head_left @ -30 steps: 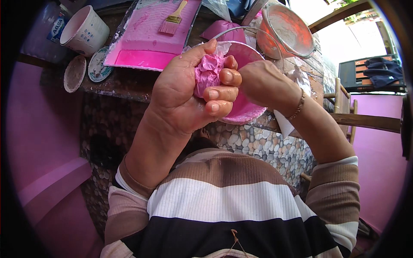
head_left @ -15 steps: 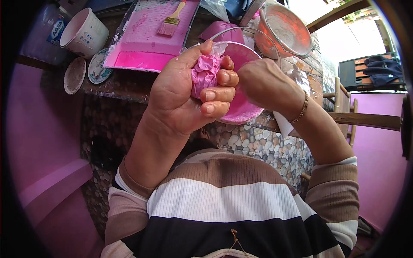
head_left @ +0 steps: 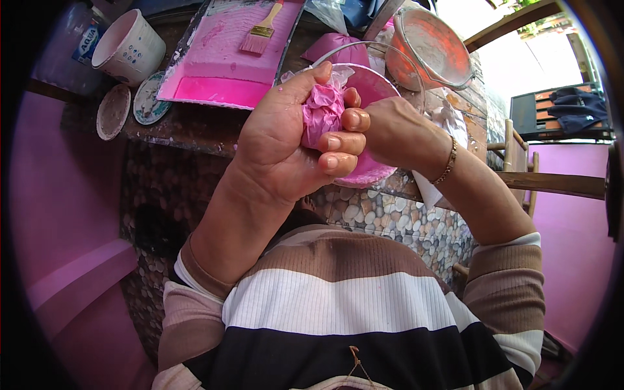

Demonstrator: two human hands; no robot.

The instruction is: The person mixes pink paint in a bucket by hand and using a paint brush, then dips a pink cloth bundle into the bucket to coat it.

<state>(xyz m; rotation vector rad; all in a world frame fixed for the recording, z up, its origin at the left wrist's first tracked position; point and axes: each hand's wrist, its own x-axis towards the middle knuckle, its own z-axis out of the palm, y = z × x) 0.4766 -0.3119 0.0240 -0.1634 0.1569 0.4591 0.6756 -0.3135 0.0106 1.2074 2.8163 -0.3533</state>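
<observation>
My left hand (head_left: 279, 140), palm toward me, is closed around a crumpled pink bundle (head_left: 323, 114) that looks like a thin plastic bag, with a clear edge sticking out at its top. Wet shine shows on the fingertips. My right hand (head_left: 400, 130) is beside it, knuckles bent and fingers curled in toward the bundle; their tips, and anything in them, are hidden. Both hands are above a pink bucket (head_left: 365, 179) with a raised wire handle and pink-coated inner walls.
Left on the table stands a paint tray (head_left: 221, 62) with pink paint, a paintbrush (head_left: 261, 29) lying on it. Near it are a white tub (head_left: 133, 52) and two round lids (head_left: 114, 112). An orange bucket (head_left: 426, 52) and a pink bag (head_left: 335, 51) are behind.
Both hands have shifted slightly to the right together. The pink bundle has moved along inside my left hand, and the right hand remains close beside it.
</observation>
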